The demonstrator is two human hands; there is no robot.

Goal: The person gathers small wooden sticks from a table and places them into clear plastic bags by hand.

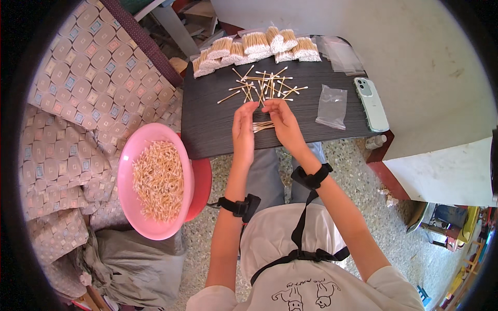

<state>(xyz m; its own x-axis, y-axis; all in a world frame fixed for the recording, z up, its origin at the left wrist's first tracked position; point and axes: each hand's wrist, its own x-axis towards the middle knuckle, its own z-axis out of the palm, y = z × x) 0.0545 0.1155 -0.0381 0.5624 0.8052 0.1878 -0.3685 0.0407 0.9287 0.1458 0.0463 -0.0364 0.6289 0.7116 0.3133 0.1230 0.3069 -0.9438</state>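
Note:
A dark wooden board [207, 124] lies across my lap. My left hand [243, 129] and my right hand [282, 122] are close together above it, fingers gathered around a small bundle of cotton swabs [263, 126]. Just beyond my fingertips, loose cotton swabs [264, 85] are scattered on the board. Along the far edge sit several packed bundles of swabs [254, 47]. An empty clear plastic bag [332, 106] lies to the right of my hands.
A pink bowl [127, 171] full of swabs stands at my left on a red stool [203, 181]. A light green phone [371, 103] rests at the board's right edge, more clear bags [342, 54] behind it. A patterned sofa [88, 78] is at left, a white wall at right.

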